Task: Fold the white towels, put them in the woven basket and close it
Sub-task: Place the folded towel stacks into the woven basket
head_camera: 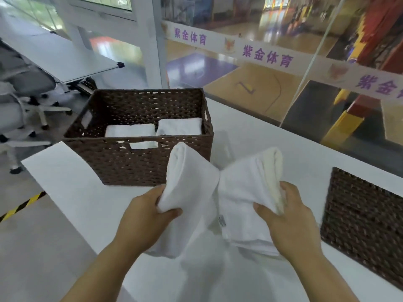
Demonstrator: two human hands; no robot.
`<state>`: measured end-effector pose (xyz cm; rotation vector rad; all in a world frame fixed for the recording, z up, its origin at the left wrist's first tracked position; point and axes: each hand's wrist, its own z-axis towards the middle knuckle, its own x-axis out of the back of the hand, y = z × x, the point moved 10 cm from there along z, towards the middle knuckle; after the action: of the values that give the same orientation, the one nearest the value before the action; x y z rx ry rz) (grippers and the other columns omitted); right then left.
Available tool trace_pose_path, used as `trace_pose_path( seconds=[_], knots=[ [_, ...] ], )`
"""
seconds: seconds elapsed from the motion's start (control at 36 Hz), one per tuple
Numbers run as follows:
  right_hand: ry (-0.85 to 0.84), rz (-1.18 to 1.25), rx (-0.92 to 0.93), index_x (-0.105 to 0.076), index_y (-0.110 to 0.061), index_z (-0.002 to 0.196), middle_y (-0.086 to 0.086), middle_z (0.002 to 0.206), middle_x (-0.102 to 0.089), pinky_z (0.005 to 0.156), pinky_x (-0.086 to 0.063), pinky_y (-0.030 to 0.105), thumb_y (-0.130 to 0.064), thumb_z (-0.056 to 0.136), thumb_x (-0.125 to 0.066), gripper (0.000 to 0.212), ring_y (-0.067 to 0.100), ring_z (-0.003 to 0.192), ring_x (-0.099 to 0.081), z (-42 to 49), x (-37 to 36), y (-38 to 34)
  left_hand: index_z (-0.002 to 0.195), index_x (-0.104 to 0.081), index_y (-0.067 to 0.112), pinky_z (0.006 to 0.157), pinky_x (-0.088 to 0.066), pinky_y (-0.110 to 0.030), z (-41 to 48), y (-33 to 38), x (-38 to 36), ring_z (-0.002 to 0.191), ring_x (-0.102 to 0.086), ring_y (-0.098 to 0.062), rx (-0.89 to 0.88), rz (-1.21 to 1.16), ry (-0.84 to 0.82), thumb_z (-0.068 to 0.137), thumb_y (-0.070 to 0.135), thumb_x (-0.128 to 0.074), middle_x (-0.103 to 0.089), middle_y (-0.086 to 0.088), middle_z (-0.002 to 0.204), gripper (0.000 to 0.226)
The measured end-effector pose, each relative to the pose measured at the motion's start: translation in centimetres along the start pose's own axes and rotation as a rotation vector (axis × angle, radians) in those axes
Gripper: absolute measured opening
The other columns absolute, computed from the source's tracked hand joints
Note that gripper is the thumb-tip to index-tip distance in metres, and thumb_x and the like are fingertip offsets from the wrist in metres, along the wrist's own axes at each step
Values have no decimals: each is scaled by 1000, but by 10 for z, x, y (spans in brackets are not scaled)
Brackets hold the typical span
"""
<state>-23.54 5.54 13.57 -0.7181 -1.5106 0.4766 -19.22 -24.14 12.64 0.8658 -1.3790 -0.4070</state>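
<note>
A folded white towel [189, 179] is lifted above the white table [72, 192], gripped at its near end by my left hand [148, 212]. My right hand [287, 216] grips a second folded white towel [246, 192] beside it; the two towels touch in the middle. Just beyond them stands the open brown woven basket [130, 164]. Two folded white towels [130, 130] [180, 126] lie side by side on its bottom. The flat woven lid [362, 216] lies on the table to the right of my right hand.
A glass wall [283, 62] runs behind the table's far edge. Grey office chairs [24, 101] and another white table [54, 55] stand at the left. Yellow-black tape [19, 205] marks the floor below the table's left corner.
</note>
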Motion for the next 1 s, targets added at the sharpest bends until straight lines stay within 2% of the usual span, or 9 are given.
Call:
trace_pose_path(
  seconds=[0.19,0.28,0.39,0.47,0.56,0.67,0.75,0.83,1.0],
  knots=[
    [150,138,185,-38,-29,130,-12,105,-47,77,-37,34,-38,81,-68,59,18,90,-45,3,0,-114,95,-55,50,65,-38,-11,35,1,103,82,-54,13,-123,-176,165,75,25,-75,-61,31,87,38],
    [230,208,258,-39,-25,132,-14,110,-44,79,-33,30,-34,80,-70,61,12,94,-41,5,-3,-163,100,-56,46,67,-38,-14,56,-4,145,85,-54,9,-163,-226,210,77,24,-73,-61,26,93,37],
    [292,295,350,-42,-23,130,-18,109,-47,80,-34,29,-31,80,-72,59,10,97,-43,15,-14,-224,93,-46,52,65,-37,-18,86,-18,198,84,-53,3,-209,-260,269,82,26,-68,-56,26,93,35],
    [288,350,376,-44,-25,127,-23,101,-49,70,-36,21,-29,79,-72,55,9,97,-46,29,-29,-261,109,-50,41,69,-38,-30,110,-38,230,90,-53,-13,-199,-282,308,85,28,-65,-58,20,97,31],
    [257,362,393,-44,-24,128,-15,106,-50,66,-33,14,-28,80,-72,56,9,94,-46,48,-49,-293,109,-50,40,68,-38,-29,134,-56,253,89,-54,-10,-184,-291,320,88,25,-61,-58,23,96,29],
    [194,336,420,-44,-25,127,-29,92,-44,73,-32,26,-29,81,-71,54,9,91,-45,82,-81,-329,94,-48,48,63,-39,-23,162,-83,272,84,-54,-1,-108,-316,343,89,21,-60,-58,20,91,30],
    [134,324,435,-43,-24,129,-30,91,-41,73,-34,29,-28,82,-71,55,11,88,-46,113,-108,-350,87,-46,52,63,-40,-22,177,-99,284,82,-54,-1,-62,-367,393,89,19,-61,-58,20,89,36],
    [42,349,440,-42,-25,126,-28,92,-43,67,-36,27,-26,83,-70,52,1,81,-47,149,-140,-369,87,-46,50,61,-37,-19,191,-112,297,80,-52,2,-28,-399,464,89,18,-61,-58,21,90,36],
    [-204,435,307,-45,-19,121,-9,102,-56,75,-43,32,-25,80,-72,50,17,95,-56,203,-223,-380,95,-52,43,63,-38,-22,220,-132,307,85,-55,-2,32,-443,537,87,18,-63,-60,18,91,28]
  ],
)
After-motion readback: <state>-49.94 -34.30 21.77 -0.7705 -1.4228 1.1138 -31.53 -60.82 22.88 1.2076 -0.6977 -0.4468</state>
